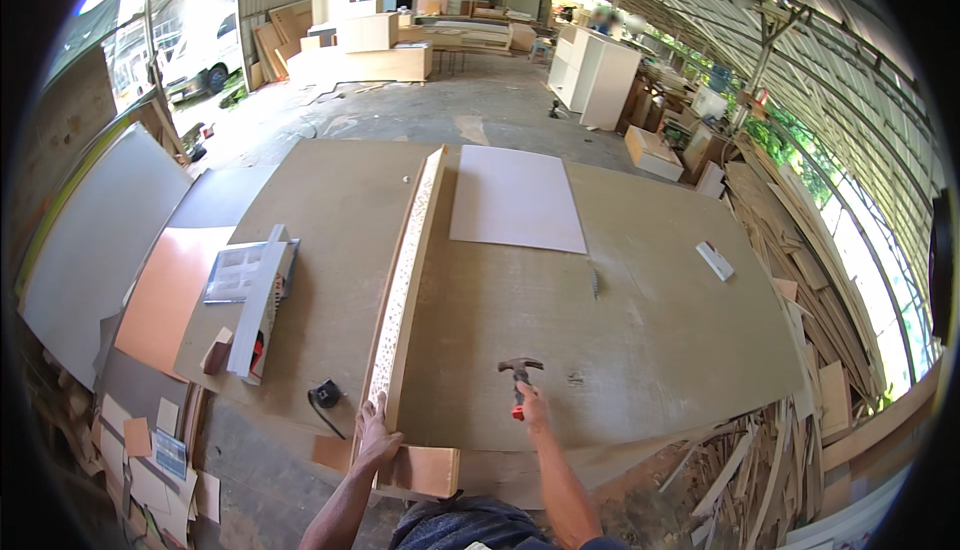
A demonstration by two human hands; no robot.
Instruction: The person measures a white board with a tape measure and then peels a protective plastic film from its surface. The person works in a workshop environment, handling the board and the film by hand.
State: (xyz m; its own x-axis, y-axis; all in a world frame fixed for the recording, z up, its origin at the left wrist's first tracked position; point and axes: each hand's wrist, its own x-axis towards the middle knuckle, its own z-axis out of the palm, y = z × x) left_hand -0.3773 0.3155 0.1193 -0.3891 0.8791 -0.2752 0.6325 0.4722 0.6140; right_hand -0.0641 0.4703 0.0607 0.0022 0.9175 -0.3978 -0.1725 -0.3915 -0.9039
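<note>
A long, narrow wooden board or beam (407,280) lies lengthwise across the large brownish work table (640,350); its top strip is white with dark specks. My left hand (376,440) grips its near end, fingers along the speckled strip. Crosswise at that end, by my left hand, is a short wooden piece (428,472). To the right, my right hand (535,408) is closed around the handle of a claw hammer (520,364), which has a dark head and a red handle end. The hammer is over the table, apart from the board.
Left on the table are a black tape measure (325,394) and a long grey metal bar (262,300). A white sheet (515,200) lies at the far middle, a small white block (714,260) at right. Wood offcuts (730,480) pile beyond the right edge; white cabinets (597,75) stand behind.
</note>
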